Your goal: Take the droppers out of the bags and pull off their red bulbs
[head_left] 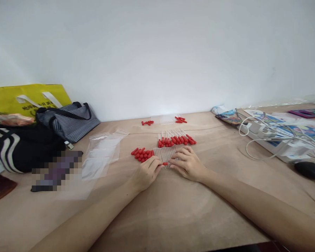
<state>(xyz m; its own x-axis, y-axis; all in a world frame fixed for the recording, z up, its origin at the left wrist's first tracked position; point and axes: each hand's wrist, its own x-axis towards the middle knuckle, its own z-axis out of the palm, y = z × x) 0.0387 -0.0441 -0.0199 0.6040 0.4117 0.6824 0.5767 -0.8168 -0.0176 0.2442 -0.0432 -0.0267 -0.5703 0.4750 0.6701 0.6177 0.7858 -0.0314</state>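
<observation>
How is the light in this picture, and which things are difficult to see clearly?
Head view: soft, fairly even light on the tan tabletop; head view: thin clear tubes look pale, low-contrast; head view: coarse pixelation obscures the long flat dark object.

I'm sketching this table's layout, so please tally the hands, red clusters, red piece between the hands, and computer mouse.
Left hand, right hand: 2
Near red cluster, middle red cluster, far-left red cluster, far-right red cluster: 4
Red piece between the hands: 1
Computer mouse: 1
Total: 8
</observation>
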